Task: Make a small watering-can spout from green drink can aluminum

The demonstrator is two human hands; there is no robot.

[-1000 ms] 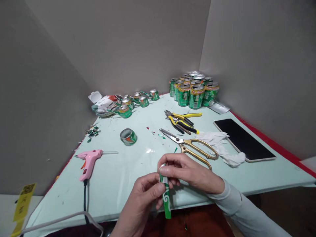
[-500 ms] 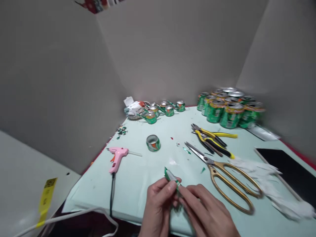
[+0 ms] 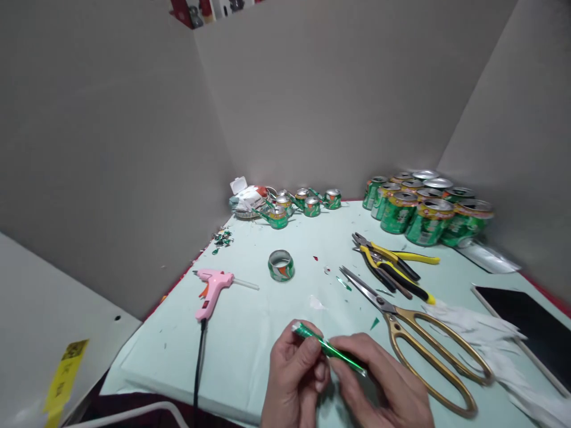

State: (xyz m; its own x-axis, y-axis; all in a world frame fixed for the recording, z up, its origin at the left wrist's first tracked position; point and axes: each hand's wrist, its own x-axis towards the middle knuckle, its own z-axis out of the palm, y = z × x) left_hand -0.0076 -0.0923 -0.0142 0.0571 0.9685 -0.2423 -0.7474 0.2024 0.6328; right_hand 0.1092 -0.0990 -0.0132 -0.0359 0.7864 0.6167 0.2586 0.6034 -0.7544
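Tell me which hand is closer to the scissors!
Right. The right hand is close beside the scissors; the left hand is farther off, to the right hand's left.

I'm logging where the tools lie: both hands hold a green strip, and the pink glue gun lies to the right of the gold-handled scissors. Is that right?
Not quite: the pink glue gun lies to the left of the gold-handled scissors, as the head view shows. The left hand and right hand do hold a green strip.

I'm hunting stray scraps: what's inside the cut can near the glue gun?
Inside the cut can, bare silvery metal shows along the back; the front wall covers the nearest part.
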